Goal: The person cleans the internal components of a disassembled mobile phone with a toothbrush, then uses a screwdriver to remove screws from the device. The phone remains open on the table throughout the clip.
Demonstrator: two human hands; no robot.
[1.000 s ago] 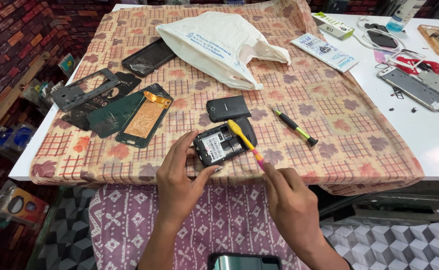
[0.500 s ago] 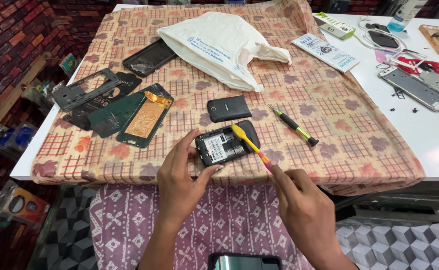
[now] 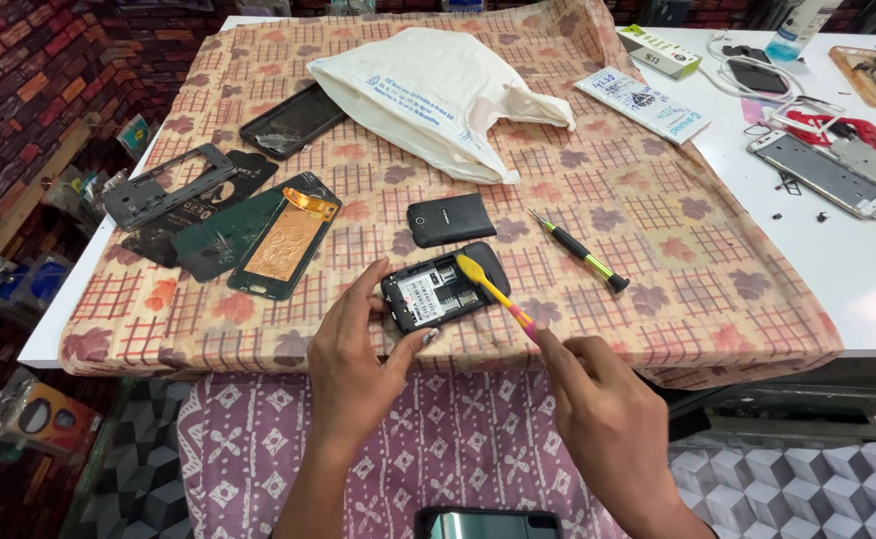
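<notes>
A small black phone [image 3: 436, 291] with its back cover off lies near the front edge of the patterned cloth [image 3: 657, 250]. My left hand [image 3: 358, 359] steadies it, thumb and fingers on its left and lower edges. My right hand [image 3: 608, 429] grips a yellow and pink brush-like tool [image 3: 493, 289] by its handle end, and the yellow head rests on the phone's upper right corner. The phone's black back cover [image 3: 450, 219] lies just beyond it.
A green and black screwdriver [image 3: 578, 250] lies right of the phone. Phone frames, panels and a copper-backed screen [image 3: 283, 240] lie at the left, a white plastic bag [image 3: 428, 90] at the back. More phone parts sit on the white table [image 3: 857, 260] at right.
My right hand has slid slightly right and down along the tool's handle. The tool's head stays on the phone, and my left hand has not moved.
</notes>
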